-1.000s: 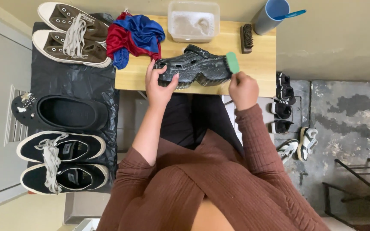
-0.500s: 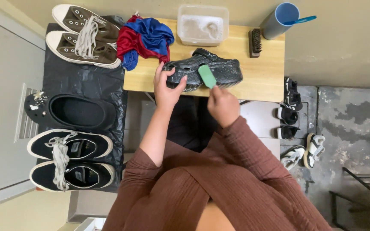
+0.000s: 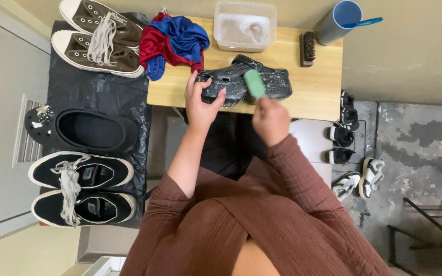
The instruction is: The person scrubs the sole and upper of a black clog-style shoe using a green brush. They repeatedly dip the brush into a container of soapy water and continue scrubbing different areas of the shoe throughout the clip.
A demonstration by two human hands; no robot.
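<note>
Head view: one person, two bare hands over a wooden bench (image 3: 323, 97).
Left hand (image 3: 200, 105): fingers curled around the heel end of one black clog (image 3: 231, 82), which lies soapy on the bench.
Right hand (image 3: 270, 120): closed around one green brush (image 3: 255, 83), pressed on the clog.
Bench, counted: one tub of suds (image 3: 244, 25), one dark brush (image 3: 308, 49), one red-and-blue cloth (image 3: 172, 38), one blue cup (image 3: 337, 20).
Black sheet (image 3: 98, 94): two brown sneakers (image 3: 98, 38), one black clog beside them (image 3: 80, 130), two black sneakers (image 3: 80, 189).

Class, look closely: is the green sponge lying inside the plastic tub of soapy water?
No: the right hand presses the green sponge against the black clog.
</note>
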